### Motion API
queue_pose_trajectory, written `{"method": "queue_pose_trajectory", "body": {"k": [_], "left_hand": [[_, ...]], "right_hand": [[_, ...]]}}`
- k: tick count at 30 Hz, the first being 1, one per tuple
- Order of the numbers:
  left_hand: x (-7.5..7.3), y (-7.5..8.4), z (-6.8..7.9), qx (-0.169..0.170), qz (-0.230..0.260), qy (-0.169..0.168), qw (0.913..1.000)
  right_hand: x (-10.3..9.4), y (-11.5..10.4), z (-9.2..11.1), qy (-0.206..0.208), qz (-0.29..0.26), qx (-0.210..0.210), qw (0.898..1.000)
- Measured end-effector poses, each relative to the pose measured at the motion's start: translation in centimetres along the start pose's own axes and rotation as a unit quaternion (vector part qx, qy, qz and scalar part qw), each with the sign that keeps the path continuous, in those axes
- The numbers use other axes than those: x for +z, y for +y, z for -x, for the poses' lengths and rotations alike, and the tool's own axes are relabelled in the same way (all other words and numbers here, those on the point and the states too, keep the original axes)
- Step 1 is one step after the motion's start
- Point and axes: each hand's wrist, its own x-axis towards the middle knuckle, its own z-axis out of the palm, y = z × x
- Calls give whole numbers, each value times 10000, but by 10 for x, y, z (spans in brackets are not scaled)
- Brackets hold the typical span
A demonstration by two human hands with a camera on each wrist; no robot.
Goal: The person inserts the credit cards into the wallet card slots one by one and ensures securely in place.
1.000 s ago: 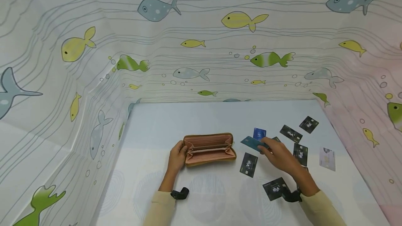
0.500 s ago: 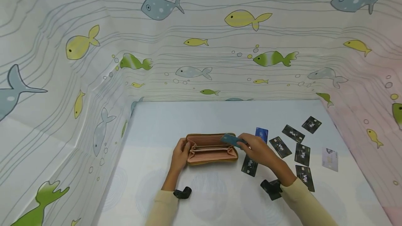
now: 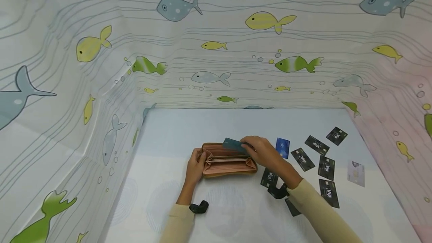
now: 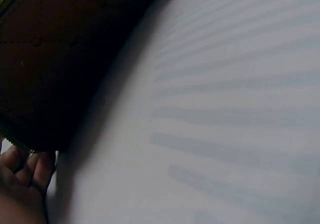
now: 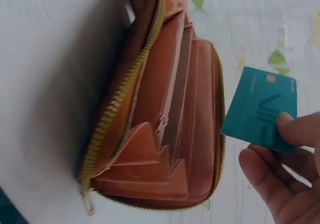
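A zip-around wallet (image 3: 230, 168) with a pink lining stands unzipped on the table, its compartments facing up. My left hand (image 3: 195, 166) grips the wallet's left end, thumb on the inner side. In the left wrist view only the wallet's dark outer cover (image 4: 55, 59) and a few fingers (image 4: 44, 171) show. My right hand (image 3: 261, 151) pinches a teal VIP card (image 5: 265, 106) between thumb and fingers. The card is held over the wallet's far edge at the right half; in the right wrist view it is beside that edge, outside the compartments. A zip pull (image 5: 89, 204) hangs at the near corner.
Right of the wallet lie a blue card (image 3: 282, 147), several black VIP cards (image 3: 303, 159) and a pale silver card (image 3: 356, 173). One black card (image 3: 269, 178) is partly under the right wrist. A fish-printed sheet (image 3: 216, 59) rises behind and beside the white table (image 3: 175, 130).
My right hand has carried the teal card leftward from among the loose cards to the wallet's far edge. The left hand still holds the wallet in place.
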Motion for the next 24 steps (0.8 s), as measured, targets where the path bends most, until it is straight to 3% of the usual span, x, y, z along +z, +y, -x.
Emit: {"method": "queue_pose_trajectory", "body": {"k": [7,9,12,14,17,24], "left_hand": [[0,-1,0,93,-495,115,9987],[-1,11,4,67,-692,126,9975],[-2,14,3,-34,-947,158,9954],[-3,15,3,-88,-1020,168,9946],[-2,2,0,31,-1012,237,9946],[-2,-1,-1,198,-916,126,9955]], "right_hand": [[4,0,-13,105,236,-449,9987],[7,-1,-17,49,261,-436,9987],[12,-4,-23,32,332,-376,9987],[16,-6,-27,16,408,-333,9986],[20,-8,-32,26,418,-359,9985],[31,-6,-40,-223,272,-316,9989]]}}
